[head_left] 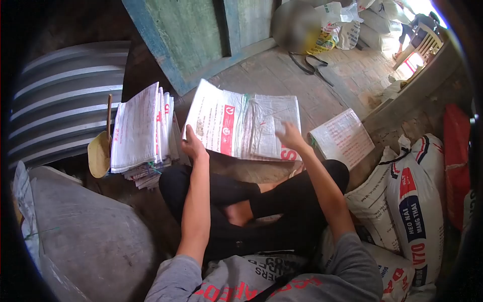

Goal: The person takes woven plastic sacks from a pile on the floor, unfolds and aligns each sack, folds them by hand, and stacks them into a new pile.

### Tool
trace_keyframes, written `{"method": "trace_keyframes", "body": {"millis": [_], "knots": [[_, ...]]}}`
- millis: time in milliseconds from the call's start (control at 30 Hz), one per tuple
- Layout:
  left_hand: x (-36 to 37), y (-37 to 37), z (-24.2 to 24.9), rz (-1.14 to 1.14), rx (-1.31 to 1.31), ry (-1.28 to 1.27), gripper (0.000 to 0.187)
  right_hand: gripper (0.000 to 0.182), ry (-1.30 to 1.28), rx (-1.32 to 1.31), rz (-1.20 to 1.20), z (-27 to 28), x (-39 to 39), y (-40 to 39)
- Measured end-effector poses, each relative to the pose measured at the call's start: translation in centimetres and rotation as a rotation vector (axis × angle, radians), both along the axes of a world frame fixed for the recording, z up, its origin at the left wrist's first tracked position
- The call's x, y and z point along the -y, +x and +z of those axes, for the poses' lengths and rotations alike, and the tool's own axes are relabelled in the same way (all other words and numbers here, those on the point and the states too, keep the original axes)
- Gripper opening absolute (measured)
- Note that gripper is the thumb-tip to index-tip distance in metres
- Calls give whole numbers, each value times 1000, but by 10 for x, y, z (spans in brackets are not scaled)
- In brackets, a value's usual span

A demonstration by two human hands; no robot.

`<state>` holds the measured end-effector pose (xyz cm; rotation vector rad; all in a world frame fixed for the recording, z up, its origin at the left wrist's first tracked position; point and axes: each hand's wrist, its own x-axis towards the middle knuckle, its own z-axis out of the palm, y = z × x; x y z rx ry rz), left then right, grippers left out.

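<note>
A white woven plastic sack with red print lies opened out in front of my crossed legs, its left part raised. My left hand grips its lower left edge, thumb on top. Folded sack layers make up the right part, with red lettering at the bottom corner. Over these layers is my right hand, fingers apart and slightly blurred, holding nothing visible. To the left stands a stack of folded sacks. Another folded sack rests on the floor at the right.
Full feed sacks crowd my right side. Corrugated sheeting and a yellow scoop-like object with a stick are at the left. A green-blue wooden panel stands ahead, with a dark strap on the tiled floor nearby.
</note>
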<state>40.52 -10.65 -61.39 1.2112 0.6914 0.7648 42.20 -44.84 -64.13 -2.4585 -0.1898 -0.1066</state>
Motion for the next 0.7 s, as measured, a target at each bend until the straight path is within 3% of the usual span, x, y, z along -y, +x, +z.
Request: {"method": "trace_keyframes", "body": {"millis": [33, 100, 200, 367, 467, 533, 633, 700], "knots": [[0, -1, 3, 23, 11, -10, 41, 54, -195, -229, -38, -36, 6, -3], [20, -13, 38, 7, 23, 187, 37, 59, -398, -338, 42, -93, 10, -6], [41, -13, 36, -67, 189, 551, 28, 53, -372, -403, -5, -27, -30, -32], [115, -29, 35, -452, 409, 1024, 27, 42, -92, -282, 51, -37, -26, -13], [149, -36, 11, -890, 350, 1190, 58, 52, 341, -273, -125, -38, -9, 7], [162, -42, -14, -1222, 207, 1188, 84, 56, 462, -327, -301, -49, 7, 22], [159, -54, -42, -1412, 94, 1350, 87, 54, 412, -407, -414, -67, 22, 20], [154, -52, -50, -1404, 33, 1373, 81, 52, 338, -395, -435, -71, 19, 15]]}}
